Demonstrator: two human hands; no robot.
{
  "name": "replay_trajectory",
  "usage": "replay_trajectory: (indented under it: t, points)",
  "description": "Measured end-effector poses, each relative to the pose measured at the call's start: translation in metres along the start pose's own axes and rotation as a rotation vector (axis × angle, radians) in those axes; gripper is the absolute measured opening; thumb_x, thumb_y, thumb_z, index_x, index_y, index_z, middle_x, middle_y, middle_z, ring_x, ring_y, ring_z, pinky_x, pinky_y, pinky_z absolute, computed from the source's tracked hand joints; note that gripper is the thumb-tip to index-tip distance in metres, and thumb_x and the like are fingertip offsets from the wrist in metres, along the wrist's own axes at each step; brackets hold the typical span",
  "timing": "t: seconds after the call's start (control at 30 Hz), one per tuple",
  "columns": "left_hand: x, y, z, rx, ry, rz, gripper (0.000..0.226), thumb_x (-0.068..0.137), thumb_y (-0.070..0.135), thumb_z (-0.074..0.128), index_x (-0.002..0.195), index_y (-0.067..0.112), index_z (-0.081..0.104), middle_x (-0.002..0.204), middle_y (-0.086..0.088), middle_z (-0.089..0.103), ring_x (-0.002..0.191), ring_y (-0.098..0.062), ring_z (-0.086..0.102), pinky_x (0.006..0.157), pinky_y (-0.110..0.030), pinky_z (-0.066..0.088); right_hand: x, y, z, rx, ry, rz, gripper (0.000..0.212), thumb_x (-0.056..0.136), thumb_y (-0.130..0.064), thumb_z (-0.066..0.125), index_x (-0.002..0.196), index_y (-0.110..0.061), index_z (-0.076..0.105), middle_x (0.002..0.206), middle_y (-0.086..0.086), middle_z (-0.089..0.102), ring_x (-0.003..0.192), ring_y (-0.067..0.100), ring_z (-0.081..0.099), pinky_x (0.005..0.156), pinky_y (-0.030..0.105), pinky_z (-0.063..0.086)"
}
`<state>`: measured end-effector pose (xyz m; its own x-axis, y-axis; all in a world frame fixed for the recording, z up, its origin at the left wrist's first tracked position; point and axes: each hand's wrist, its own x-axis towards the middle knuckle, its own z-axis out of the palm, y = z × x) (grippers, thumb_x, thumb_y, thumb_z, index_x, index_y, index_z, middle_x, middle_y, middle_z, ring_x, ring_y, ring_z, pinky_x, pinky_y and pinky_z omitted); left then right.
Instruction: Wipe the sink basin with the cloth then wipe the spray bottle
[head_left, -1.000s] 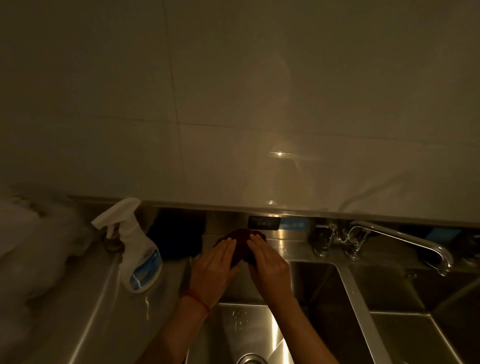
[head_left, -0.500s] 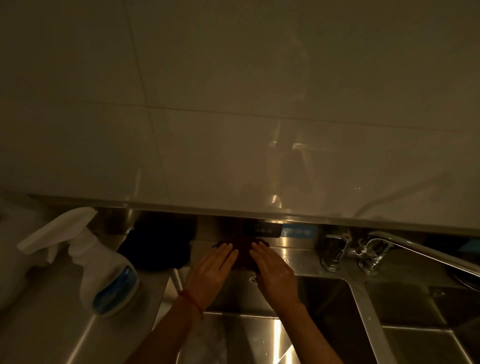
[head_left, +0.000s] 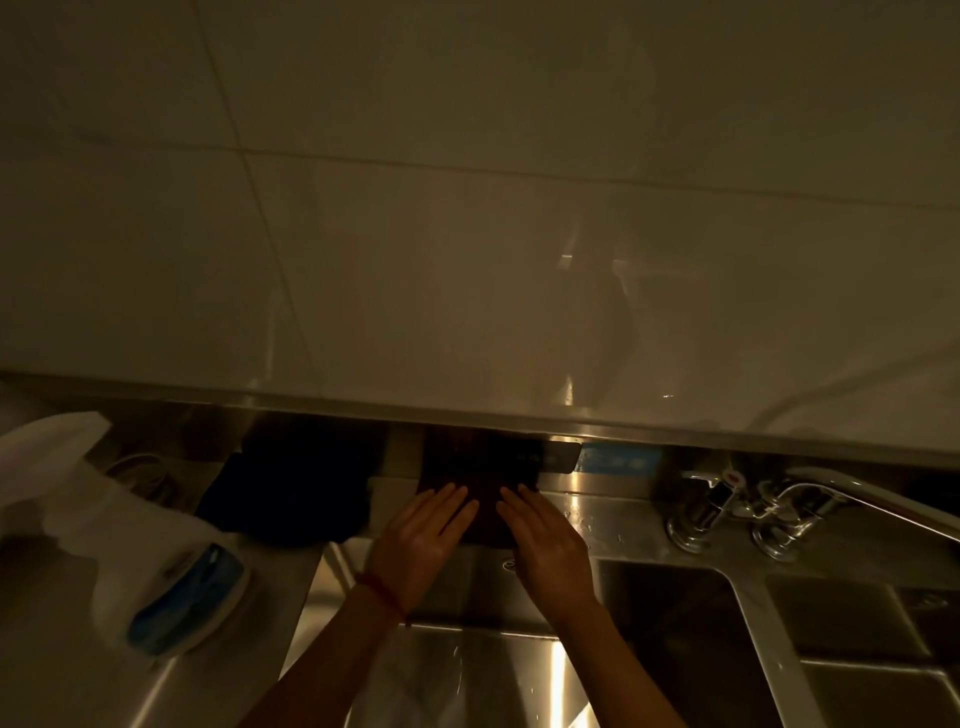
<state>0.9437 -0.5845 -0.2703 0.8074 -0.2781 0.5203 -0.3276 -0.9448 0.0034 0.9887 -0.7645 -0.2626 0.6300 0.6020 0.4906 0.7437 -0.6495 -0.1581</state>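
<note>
Dim tiled wall (head_left: 467, 234) above, steel sink basin (head_left: 519, 670) near centre, white spray bottle (head_left: 150, 561) on the counter at left, well apart from the hands, tap (head_left: 810, 499) at far right, dark cloth (head_left: 483, 504) on the far ledge behind the basin, left hand (head_left: 421, 540) and right hand (head_left: 550, 545) side by side, fingers straight, pressing flat on the cloth.

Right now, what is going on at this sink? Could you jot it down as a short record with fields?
Place: steel double sink below a tiled wall
Light: very dim
Cloth: dark cloth lying on the back ledge of the sink
Left hand: left hand flat, straight fingers pressing the cloth
Right hand: right hand flat, straight fingers pressing the cloth
Spray bottle: white spray bottle with a blue label on the counter to the left, untouched
Tap: chrome faucet to the right
Other: a dark object beside the cloth, too dim to identify
</note>
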Motion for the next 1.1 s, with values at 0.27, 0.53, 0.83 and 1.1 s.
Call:
replay_trajectory:
  t: [0.27, 0.53, 0.83, 1.1]
  points:
    - [-0.003, 0.001, 0.008, -0.031, -0.118, -0.074, 0.065, 0.031, -0.002, 0.095, 0.093, 0.008, 0.079, 0.097, -0.011, 0.077, 0.087, -0.023, 0.075, 0.073, -0.04, 0.059, 0.0, -0.002, 0.006, 0.006, -0.047, 0.071, 0.065, 0.033, -0.004, 0.092, 0.094, -0.009, 0.072, 0.103, 0.007, 0.072, 0.098, 0.025, 0.067, 0.075, 0.04, 0.057]
    - [0.0, 0.011, -0.001, 0.022, -0.295, -0.077, 0.064, 0.027, 0.017, 0.099, 0.088, 0.01, 0.08, 0.094, -0.009, 0.077, 0.086, -0.021, 0.075, 0.07, -0.038, 0.06, -0.005, -0.005, 0.0, -0.015, -0.151, 0.08, 0.064, 0.044, -0.01, 0.091, 0.103, -0.009, 0.069, 0.111, 0.007, 0.069, 0.104, 0.026, 0.064, 0.079, 0.041, 0.056]
    - [-0.001, 0.032, -0.017, 0.104, -0.378, -0.168, 0.064, 0.033, 0.05, 0.093, 0.086, 0.016, 0.08, 0.095, -0.005, 0.077, 0.088, -0.019, 0.075, 0.068, -0.037, 0.061, -0.017, -0.02, -0.011, 0.001, -0.143, 0.121, 0.051, 0.068, -0.023, 0.08, 0.114, -0.007, 0.064, 0.12, 0.013, 0.063, 0.113, 0.032, 0.057, 0.086, 0.052, 0.049]
    - [-0.005, 0.039, -0.032, -0.012, -0.552, -0.327, 0.062, 0.1, 0.048, 0.031, 0.154, 0.021, 0.014, 0.162, -0.001, 0.006, 0.15, -0.017, 0.005, 0.122, -0.037, 0.003, -0.017, -0.032, -0.038, 0.169, -0.165, 0.299, 0.043, 0.093, -0.029, 0.051, 0.133, -0.013, 0.046, 0.144, 0.007, 0.04, 0.137, 0.021, 0.03, 0.11, 0.032, 0.024]
